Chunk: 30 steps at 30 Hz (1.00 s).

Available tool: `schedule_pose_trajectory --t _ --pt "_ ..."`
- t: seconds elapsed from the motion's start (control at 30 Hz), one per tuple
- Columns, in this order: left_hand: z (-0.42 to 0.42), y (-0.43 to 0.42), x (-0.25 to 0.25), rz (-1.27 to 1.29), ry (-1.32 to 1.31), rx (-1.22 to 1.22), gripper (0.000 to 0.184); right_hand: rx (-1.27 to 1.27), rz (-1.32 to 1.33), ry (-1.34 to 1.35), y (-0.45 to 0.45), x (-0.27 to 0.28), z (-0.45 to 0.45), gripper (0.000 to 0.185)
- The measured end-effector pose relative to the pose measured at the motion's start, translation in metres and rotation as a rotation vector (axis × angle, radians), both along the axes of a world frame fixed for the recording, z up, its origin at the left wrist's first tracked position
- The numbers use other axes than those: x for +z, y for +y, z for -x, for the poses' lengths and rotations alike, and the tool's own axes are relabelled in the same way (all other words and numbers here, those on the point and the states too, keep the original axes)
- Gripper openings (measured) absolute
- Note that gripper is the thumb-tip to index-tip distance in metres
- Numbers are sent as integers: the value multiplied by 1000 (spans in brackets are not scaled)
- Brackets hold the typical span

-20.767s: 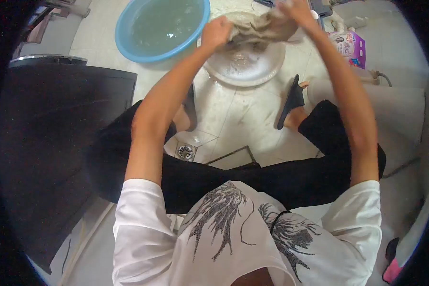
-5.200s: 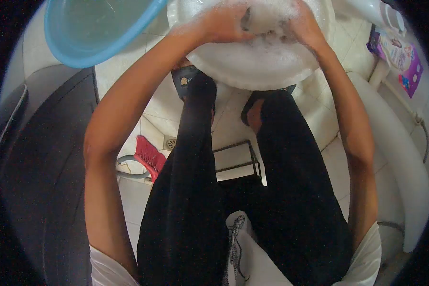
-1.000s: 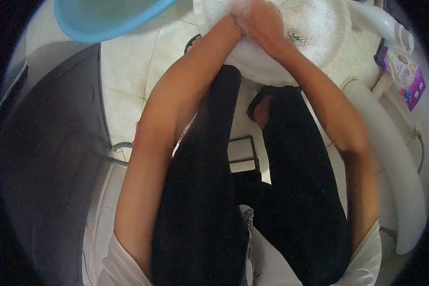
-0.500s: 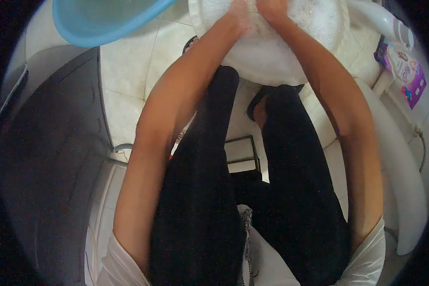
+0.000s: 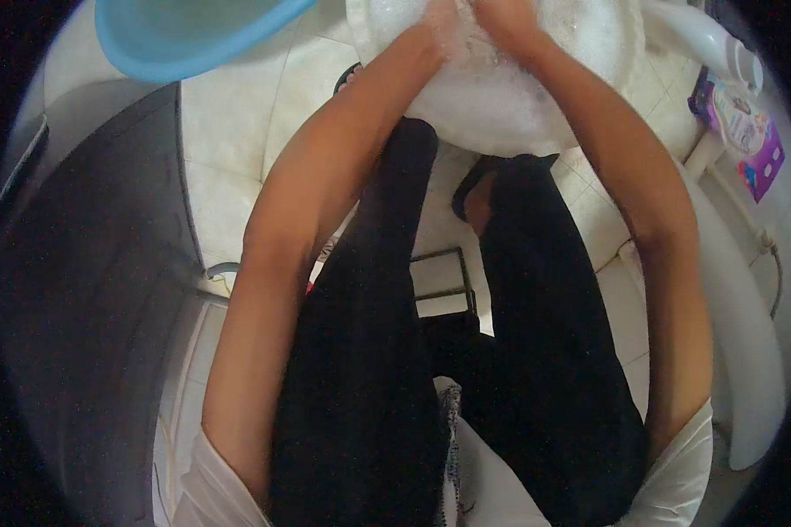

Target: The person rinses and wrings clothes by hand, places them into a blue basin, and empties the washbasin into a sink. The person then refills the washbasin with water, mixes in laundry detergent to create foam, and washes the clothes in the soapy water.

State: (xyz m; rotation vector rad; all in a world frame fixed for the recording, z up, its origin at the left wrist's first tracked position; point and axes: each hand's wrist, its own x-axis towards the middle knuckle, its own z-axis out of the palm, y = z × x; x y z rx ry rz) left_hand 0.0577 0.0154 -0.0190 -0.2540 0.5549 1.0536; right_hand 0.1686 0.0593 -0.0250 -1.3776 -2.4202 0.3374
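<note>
A white basin [image 5: 492, 132] full of suds [image 5: 589, 44] stands at the top of the view, cut off by the frame's edge. Over its left half is my left hand [image 5: 444, 22], with foam on it and its fingers at or beyond the top edge. My right hand [image 5: 508, 19] is close beside it, a little to the right, also over the suds. Between and below the hands some murky water shows through the foam. The fingers of both hands are cut off or covered by suds, so what they hold, if anything, is hidden.
At the upper left is a blue basin [image 5: 193, 61] of water. A dark panel [image 5: 97, 263] fills the left side. To the right are a white bottle [image 5: 699, 35], a purple package [image 5: 751, 140] and a curved white surface [image 5: 751, 351]. A black metal frame [image 5: 444, 290] shows between the legs.
One second ago my hands were together over the basin's left half; now they are apart, my right hand higher. The view has shifted only slightly. Earlier, both hands held up a wet brownish cloth.
</note>
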Motion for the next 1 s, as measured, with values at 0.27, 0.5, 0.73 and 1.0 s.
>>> schedule_pose_trajectory --t 0.27,0.5,0.73,1.0 --pt "4 -4 3 -3 1 3 56 -172 105 19 -10 -62 -4 27" --pt "4 -5 -2 -2 2 18 55 -44 310 39 -59 82 41 38" --pt "-2 -3 -3 -1 2 6 55 -24 -200 43 15 5 -2 32" --pt "-1 -5 -2 3 7 3 55 -313 180 -97 7 -53 -10 23"
